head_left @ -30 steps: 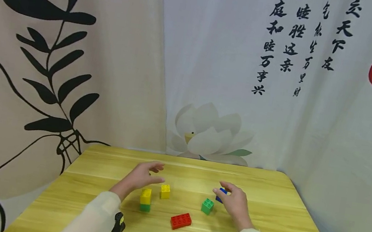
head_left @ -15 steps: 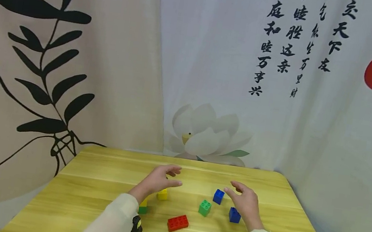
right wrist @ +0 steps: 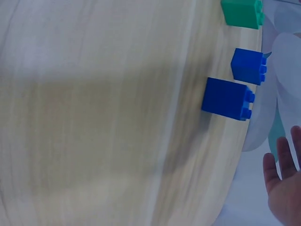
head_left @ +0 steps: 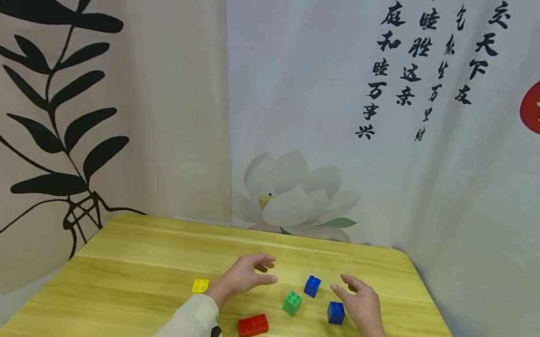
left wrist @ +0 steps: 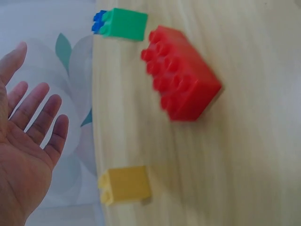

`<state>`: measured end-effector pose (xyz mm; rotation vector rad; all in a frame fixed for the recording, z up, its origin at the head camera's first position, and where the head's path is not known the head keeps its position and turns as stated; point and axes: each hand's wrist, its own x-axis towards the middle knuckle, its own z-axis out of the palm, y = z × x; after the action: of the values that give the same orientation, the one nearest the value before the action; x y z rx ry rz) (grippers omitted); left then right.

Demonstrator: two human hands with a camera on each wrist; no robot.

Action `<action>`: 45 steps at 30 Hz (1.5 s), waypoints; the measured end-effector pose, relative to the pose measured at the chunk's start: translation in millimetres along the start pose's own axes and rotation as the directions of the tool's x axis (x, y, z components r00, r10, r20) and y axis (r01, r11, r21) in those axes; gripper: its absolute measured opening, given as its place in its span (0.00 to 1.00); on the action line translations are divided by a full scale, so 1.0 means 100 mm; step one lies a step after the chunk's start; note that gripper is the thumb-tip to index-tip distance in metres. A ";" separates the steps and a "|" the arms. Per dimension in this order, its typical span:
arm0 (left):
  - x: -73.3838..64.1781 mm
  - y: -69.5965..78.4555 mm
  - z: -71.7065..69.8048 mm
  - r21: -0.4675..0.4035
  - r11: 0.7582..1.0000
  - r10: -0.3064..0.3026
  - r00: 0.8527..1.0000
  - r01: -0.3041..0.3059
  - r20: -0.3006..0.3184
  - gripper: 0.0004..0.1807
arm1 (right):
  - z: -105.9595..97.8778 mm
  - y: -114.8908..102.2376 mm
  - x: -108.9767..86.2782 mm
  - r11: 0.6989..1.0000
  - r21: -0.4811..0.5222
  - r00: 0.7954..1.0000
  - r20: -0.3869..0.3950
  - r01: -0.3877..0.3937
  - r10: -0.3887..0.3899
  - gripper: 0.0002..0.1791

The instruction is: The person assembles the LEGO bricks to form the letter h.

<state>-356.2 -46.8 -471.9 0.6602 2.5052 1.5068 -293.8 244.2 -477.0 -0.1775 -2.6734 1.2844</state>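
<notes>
From here, the left hand (head_left: 247,275) and right hand (head_left: 359,304) are suspended above the wooden table (head_left: 153,250), fingers loosely extended, gripping nothing. The green four-stud brick (head_left: 292,303), rear blue brick (head_left: 312,286) and front blue brick (head_left: 335,313) stand separated between them, presumably leaving each side accessible; the red eight-stud brick (head_left: 253,326) lies nearer. The left sleeve (head_left: 184,327) masks the lower yellow brick (head_left: 200,286) and anything behind.

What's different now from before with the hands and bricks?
The left hand moved right, toward the green brick. The right hand moved right too, so the nearer blue brick now shows. I see nothing grabbed or let go. The red brick, green brick and farther blue brick stayed put.
</notes>
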 end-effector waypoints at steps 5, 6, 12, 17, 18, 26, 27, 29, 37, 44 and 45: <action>0.01 -0.04 0.14 -0.030 0.999 -0.024 1.000 0.024 0.013 0.27 | -0.01 0.13 0.00 1.000 -0.008 1.000 0.005 -0.014 0.014 0.30; 0.01 -0.04 0.17 -0.034 0.999 -0.030 0.999 0.030 0.014 0.27 | -0.02 0.16 0.00 1.000 -0.011 1.000 0.003 -0.019 0.019 0.30; 0.05 -0.12 0.26 -0.043 0.997 -0.070 0.997 0.071 0.016 0.27 | -0.06 0.31 0.00 0.999 -0.030 0.999 0.015 -0.042 0.042 0.33; 0.06 -0.17 0.33 -0.045 0.994 -0.096 0.995 0.097 0.039 0.28 | -0.06 0.39 -0.01 0.998 -0.030 0.997 0.041 -0.058 0.059 0.36; 0.06 -0.18 0.34 -0.044 0.994 -0.097 0.994 0.099 0.046 0.28 | -0.06 0.41 -0.01 0.998 -0.026 0.997 0.044 -0.061 0.062 0.36; 0.09 -0.25 0.49 -0.070 0.994 -0.080 0.993 0.087 0.090 0.28 | 0.02 0.56 -0.04 0.994 0.040 0.991 0.089 -0.106 0.102 0.35; 0.10 -0.25 0.51 -0.081 0.992 -0.089 0.991 0.097 0.096 0.29 | 0.03 0.57 -0.04 0.993 0.046 0.990 0.092 -0.108 0.103 0.35; 0.10 -0.26 0.53 -0.094 0.990 -0.097 0.990 0.107 0.106 0.28 | 0.06 0.60 -0.04 0.991 0.058 0.989 0.097 -0.118 0.112 0.35; 0.11 -0.28 0.59 -0.103 0.987 -0.115 0.986 0.127 0.121 0.28 | 0.11 0.62 -0.05 0.985 0.080 0.983 0.119 -0.151 0.141 0.36; 0.14 -0.30 0.61 -0.104 0.986 -0.114 0.984 0.129 0.135 0.28 | 0.14 0.64 -0.04 0.983 0.104 0.980 0.144 -0.150 0.134 0.37; 0.15 -0.29 0.61 -0.101 0.986 -0.117 0.984 0.131 0.137 0.28 | 0.15 0.64 -0.05 0.983 0.107 0.981 0.147 -0.147 0.131 0.37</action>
<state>-357.3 -3.1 -525.7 0.5555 2.3030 1.4931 -290.2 272.1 -537.1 -0.2733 -2.7321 1.5455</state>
